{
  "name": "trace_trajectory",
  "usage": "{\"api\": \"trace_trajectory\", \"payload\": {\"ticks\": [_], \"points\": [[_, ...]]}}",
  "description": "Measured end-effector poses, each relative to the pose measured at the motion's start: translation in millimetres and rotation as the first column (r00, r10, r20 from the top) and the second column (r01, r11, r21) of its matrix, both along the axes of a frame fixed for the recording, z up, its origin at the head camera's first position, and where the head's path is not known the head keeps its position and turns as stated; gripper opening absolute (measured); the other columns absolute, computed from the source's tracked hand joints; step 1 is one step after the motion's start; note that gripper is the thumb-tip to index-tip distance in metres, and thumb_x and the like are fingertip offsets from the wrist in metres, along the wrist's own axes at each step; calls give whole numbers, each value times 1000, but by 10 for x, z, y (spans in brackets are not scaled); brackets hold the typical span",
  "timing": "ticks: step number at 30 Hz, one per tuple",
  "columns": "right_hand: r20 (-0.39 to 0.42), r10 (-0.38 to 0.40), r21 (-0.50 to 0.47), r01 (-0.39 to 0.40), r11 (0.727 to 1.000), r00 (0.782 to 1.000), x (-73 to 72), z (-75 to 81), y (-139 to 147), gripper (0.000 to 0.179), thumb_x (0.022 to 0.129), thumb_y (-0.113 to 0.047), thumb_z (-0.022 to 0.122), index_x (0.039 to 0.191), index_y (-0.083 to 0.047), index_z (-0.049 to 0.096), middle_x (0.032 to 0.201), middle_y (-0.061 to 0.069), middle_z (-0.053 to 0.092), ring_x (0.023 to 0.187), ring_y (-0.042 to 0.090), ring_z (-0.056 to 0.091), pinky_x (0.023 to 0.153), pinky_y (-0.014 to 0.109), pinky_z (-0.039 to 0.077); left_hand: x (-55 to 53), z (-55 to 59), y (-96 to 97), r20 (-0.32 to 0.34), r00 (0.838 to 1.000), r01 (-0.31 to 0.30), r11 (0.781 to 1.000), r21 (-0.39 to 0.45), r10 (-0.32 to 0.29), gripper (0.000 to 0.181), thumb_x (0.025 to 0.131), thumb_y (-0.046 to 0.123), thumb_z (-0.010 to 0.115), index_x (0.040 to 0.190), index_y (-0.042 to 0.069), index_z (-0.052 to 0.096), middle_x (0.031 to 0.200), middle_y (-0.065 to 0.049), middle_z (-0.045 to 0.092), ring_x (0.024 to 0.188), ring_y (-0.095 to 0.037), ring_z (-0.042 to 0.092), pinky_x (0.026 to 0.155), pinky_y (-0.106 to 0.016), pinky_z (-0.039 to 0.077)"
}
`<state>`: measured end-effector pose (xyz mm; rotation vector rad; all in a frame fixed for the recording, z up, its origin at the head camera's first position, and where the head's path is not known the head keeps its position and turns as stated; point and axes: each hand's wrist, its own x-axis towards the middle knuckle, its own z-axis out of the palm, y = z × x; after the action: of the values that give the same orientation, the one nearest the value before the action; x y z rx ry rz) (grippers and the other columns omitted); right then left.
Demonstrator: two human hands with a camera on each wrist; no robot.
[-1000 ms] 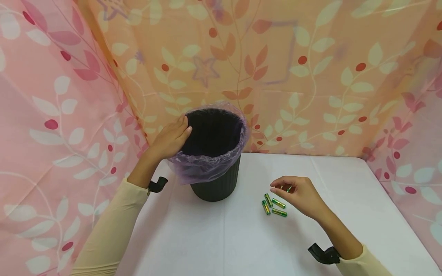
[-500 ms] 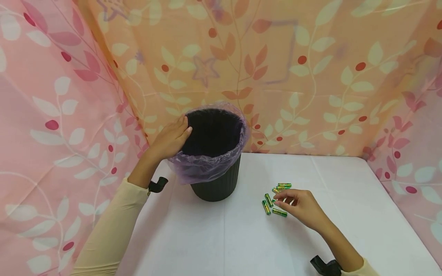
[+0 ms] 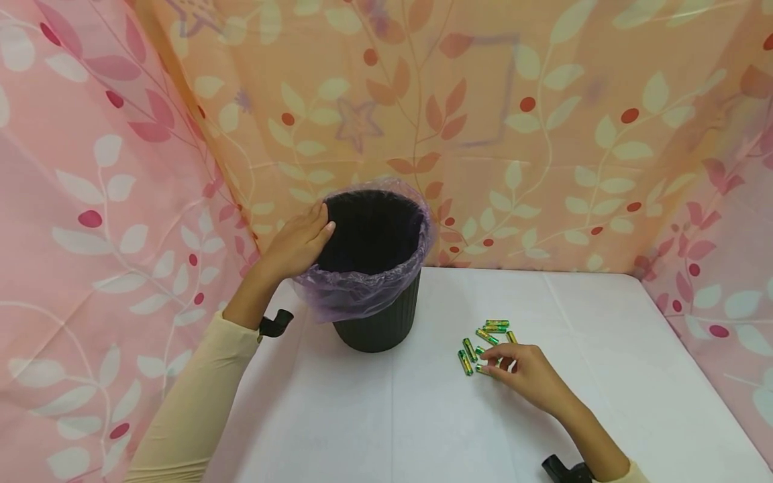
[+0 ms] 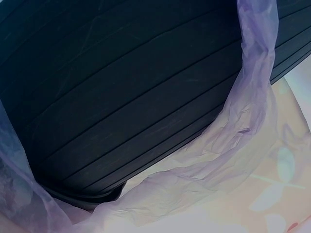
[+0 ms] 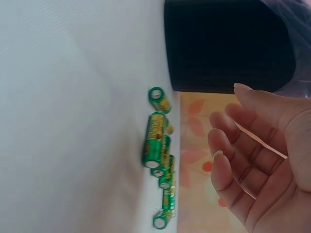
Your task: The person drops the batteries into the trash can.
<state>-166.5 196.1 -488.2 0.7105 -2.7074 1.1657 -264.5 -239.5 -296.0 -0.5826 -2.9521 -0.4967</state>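
Observation:
Several green-and-gold batteries (image 3: 470, 350) lie loosely grouped on the white table. My right hand (image 3: 528, 377) is just above them, its thumb and fingertips close to the nearest battery (image 3: 482, 369), which it partly covers. In the right wrist view, the fingers of that hand (image 5: 262, 155) are loosely bent with nothing between them, beside the row of batteries (image 5: 155, 141). My left hand (image 3: 298, 243) rests with fairly straight fingers on the left rim of a black trash bin (image 3: 377, 329). A purple plastic bag (image 3: 362, 298) hangs folded over that rim. The left wrist view shows no hand.
The white table (image 3: 338, 422) runs up to an orange leaf-patterned cloth (image 3: 543, 154) behind the bin. Pink patterned cloth (image 3: 139, 241) hangs along the left side, with more at the right. Dark ribbed bin wall (image 4: 131, 97) fills much of the left wrist view.
My right hand has come down and nearer the table's front, uncovering the batteries at the back of the group. The left hand and the bin have stayed in place.

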Motion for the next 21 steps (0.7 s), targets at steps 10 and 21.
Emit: {"api": "trace_trajectory", "payload": {"ticks": [10, 21], "points": [[5, -6, 8, 5, 1000, 1000, -24, -190, 39, 15, 83, -12, 84, 97, -12, 79, 82, -16, 70, 69, 1, 59, 59, 23, 54, -12, -14, 15, 4, 1000, 5, 1000, 12, -5, 63, 112, 34, 26, 157, -10, 16, 166, -25, 10, 155, -35, 7, 125, -51, 5], [-24, 7, 44, -6, 999, 1000, -49, -232, 50, 15, 82, -11, 85, 96, -12, 79, 81, -12, 71, 66, 0, 59, 57, 22, 52, -8, 13, -3, 10, 1000, 2, 1000, 11, -2, 63, 112, 33, 25, 157, -9, 15, 166, -25, 10, 155, -33, 5, 125, -51, 3]]}}
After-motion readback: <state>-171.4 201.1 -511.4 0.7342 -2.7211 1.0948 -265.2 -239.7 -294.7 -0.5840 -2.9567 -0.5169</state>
